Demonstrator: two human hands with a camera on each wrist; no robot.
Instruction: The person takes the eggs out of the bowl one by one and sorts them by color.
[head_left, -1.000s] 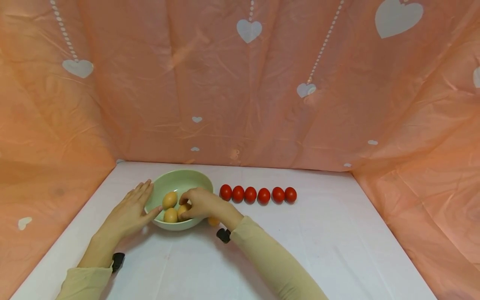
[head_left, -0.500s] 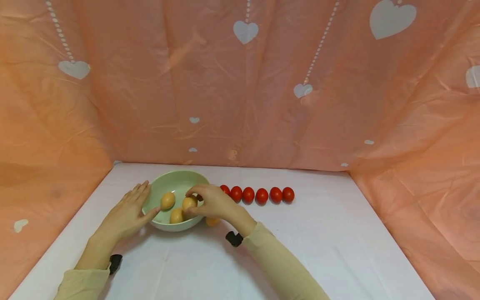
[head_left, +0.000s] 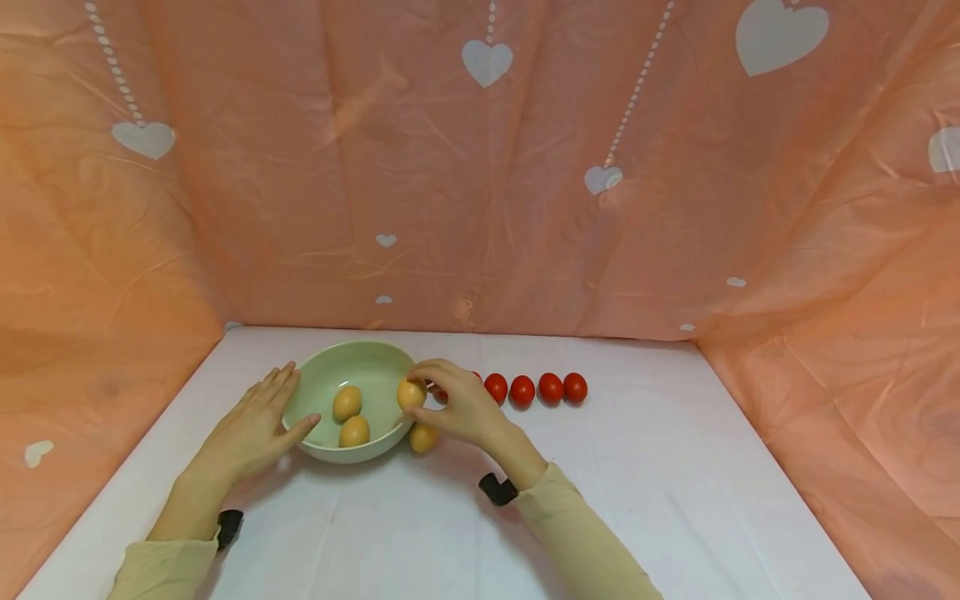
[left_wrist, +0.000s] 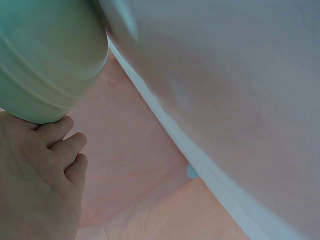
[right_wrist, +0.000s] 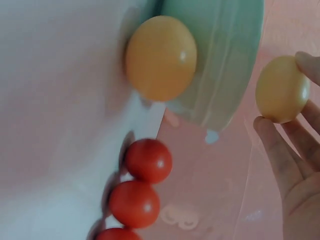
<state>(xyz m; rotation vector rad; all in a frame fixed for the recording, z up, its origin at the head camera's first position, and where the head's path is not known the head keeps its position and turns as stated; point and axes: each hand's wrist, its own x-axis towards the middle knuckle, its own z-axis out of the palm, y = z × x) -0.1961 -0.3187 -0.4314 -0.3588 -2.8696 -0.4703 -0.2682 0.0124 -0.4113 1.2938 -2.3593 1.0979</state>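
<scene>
A pale green bowl (head_left: pixel 362 363) stands at the left of the white table with two yellow-tan eggs (head_left: pixel 350 417) inside. My left hand (head_left: pixel 251 429) rests along its left side, fingers extended and thumb over the rim; in the left wrist view the fingers touch the outer wall. Thumb and fingertips of my right hand (head_left: pixel 465 408) pinch another egg (right_wrist: pixel 282 90) at the bowl's right rim, raised off the bottom. One more egg (right_wrist: pixel 161 58) lies on the table, close against the bowl's outside right.
To the right of the bowl runs a row of red tomatoes (head_left: pixel 522 392), its left end partly hidden by my right hand. Orange cloth (head_left: pixel 450 208) with white hearts hangs behind and at both sides of the white table (head_left: pixel 637 483).
My right hand has lifted an egg from the bowl's floor and carried it right to the rim. The two eggs left inside have shifted. My left hand stays at the bowl.
</scene>
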